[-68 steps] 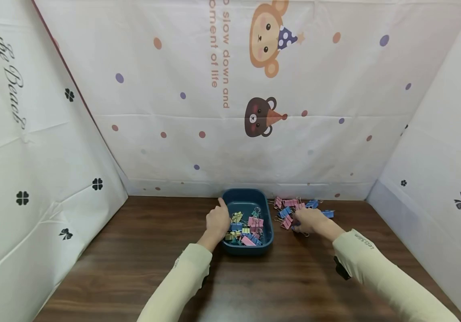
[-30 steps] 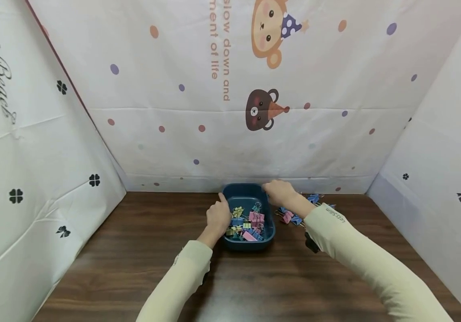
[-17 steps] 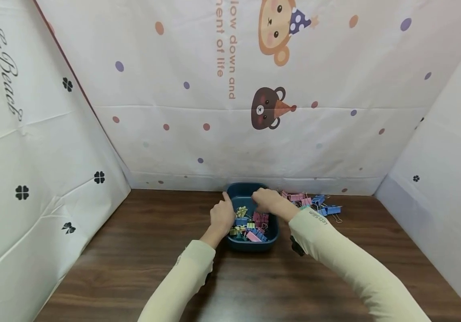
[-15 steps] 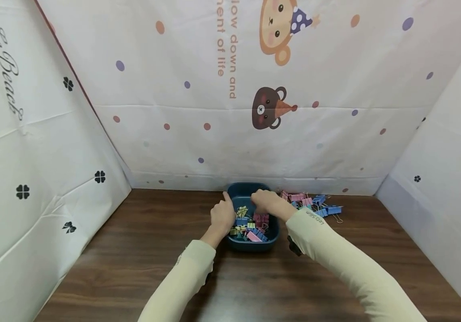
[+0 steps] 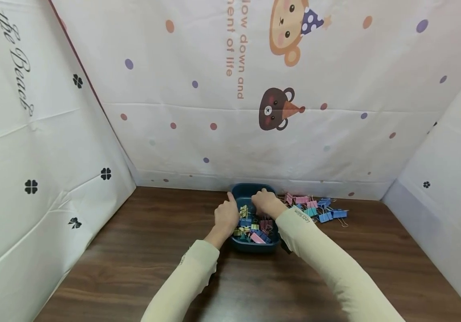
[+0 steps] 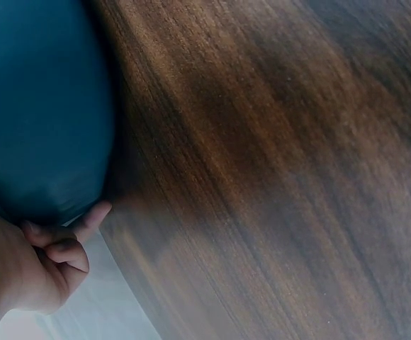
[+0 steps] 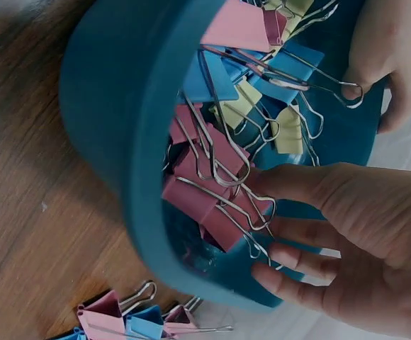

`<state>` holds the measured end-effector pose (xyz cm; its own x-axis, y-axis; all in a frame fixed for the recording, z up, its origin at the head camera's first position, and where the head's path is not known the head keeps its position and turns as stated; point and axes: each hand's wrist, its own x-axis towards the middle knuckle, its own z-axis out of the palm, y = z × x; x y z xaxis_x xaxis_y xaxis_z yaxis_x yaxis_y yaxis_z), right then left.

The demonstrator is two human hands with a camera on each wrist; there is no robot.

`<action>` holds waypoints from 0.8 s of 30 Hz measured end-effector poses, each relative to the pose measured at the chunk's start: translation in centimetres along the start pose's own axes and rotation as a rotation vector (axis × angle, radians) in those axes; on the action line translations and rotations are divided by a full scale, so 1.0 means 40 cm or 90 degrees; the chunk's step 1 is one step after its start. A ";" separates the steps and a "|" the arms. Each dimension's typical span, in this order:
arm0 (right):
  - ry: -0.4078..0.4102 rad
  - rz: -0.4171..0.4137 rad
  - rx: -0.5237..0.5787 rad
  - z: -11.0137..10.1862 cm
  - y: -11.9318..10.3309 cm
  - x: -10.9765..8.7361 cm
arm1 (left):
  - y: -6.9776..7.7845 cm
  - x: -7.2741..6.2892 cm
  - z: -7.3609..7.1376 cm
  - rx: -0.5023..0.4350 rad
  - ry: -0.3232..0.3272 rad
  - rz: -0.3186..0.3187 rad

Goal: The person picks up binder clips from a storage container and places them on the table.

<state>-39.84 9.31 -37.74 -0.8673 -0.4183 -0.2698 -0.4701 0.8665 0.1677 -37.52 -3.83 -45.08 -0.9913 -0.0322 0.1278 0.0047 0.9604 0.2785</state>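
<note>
The dark teal bin (image 5: 254,247) on the wooden table holds a mix of pink, blue and yellow binder clips (image 7: 200,205). My left hand (image 5: 226,217) grips the bin's left side, thumb along the rim; the left wrist view has fingers (image 6: 74,256) curled against the bin's outer wall. Inside the bin, toward its far right, my right hand (image 5: 267,202) reaches among the clips. In the right wrist view its fingers touch the wire handles of pink clips, with a gap between thumb and fingers. Some fingertips are hidden behind the wires.
Right of the bin lies a loose group of clips: pink ones (image 5: 301,200), a turquoise one (image 5: 310,211) and blue ones (image 5: 325,217). A patterned white cloth wall (image 5: 222,147) stands close behind the bin. Similar cloth hangs at both sides of the table (image 5: 142,250).
My right hand has moved left from the loose clips, over the bin's right rim and into the bin. A turquoise clip now shows in that group. My left hand stays at the bin.
</note>
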 end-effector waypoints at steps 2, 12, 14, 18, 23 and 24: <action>0.005 -0.003 -0.006 0.000 0.002 0.004 | 0.002 0.000 0.000 0.003 0.004 0.004; 0.069 -0.052 0.036 0.010 0.034 0.033 | 0.001 0.001 0.002 0.012 0.013 0.006; 0.087 -0.038 0.048 0.012 0.041 0.035 | 0.001 0.001 0.001 0.012 0.013 0.006; 0.084 0.030 0.088 0.013 0.046 0.043 | 0.000 -0.002 -0.002 0.005 0.007 0.003; -0.004 0.107 0.147 0.012 0.037 0.045 | 0.000 -0.004 -0.003 0.002 0.012 0.006; -0.025 0.114 0.159 0.012 0.034 0.044 | 0.000 -0.004 -0.002 0.005 0.014 0.007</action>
<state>-41.91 9.88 -38.43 -0.9238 -0.2459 -0.2935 -0.2512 0.9677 -0.0203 -37.36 -3.83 -45.03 -0.9881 -0.0277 0.1513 0.0142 0.9630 0.2689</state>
